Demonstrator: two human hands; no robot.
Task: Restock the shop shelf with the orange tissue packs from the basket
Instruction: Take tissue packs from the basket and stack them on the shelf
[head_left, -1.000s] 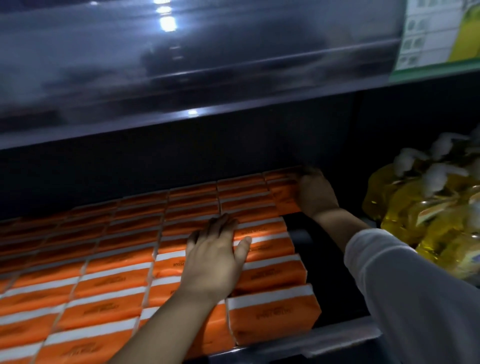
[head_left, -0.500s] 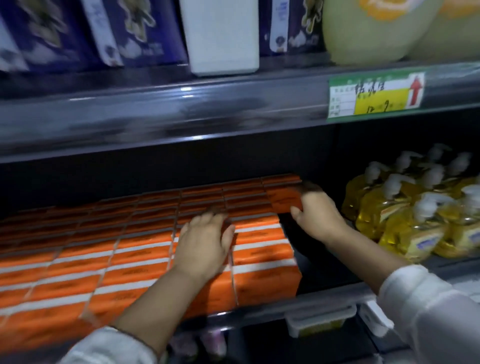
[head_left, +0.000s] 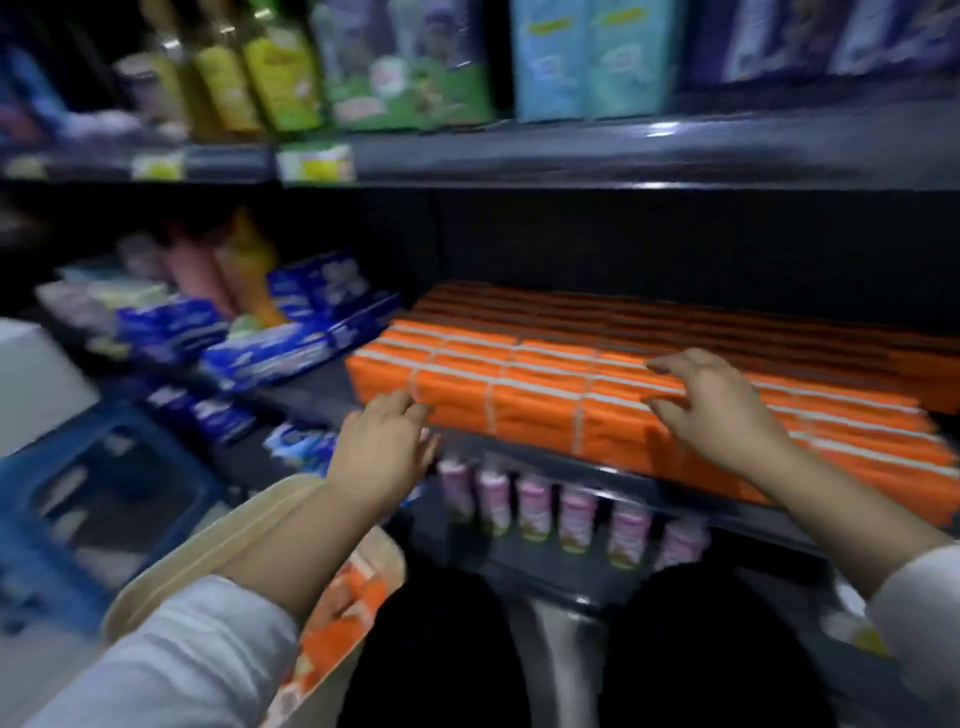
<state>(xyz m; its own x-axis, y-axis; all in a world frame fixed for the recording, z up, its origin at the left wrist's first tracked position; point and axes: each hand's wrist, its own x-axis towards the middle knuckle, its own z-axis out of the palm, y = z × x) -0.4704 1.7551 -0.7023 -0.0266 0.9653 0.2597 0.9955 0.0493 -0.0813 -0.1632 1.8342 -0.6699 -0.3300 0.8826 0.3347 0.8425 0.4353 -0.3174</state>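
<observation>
Basket (head_left: 218, 530) hangs off my left forearm, with spare packs (head_left: 345, 605) showing in its mouth. Risk: a forward reach swings it and one slides out.

Left hand (head_left: 382, 452): fingers loose, holding nothing, tips at the front-left corner of the orange tissue packs (head_left: 545, 384) laid in rows on the shelf (head_left: 545, 462). Contact is unclear through the blur. The corner pack sits right at the lip, so a sideways nudge could tip it off, down toward the pink bottles (head_left: 535, 506) on the tier below.

Right hand (head_left: 711, 405): fingers spread, resting on the front row, gripping nothing. Leaning too hard there could crush the soft wraps or push the row out of line.
</observation>
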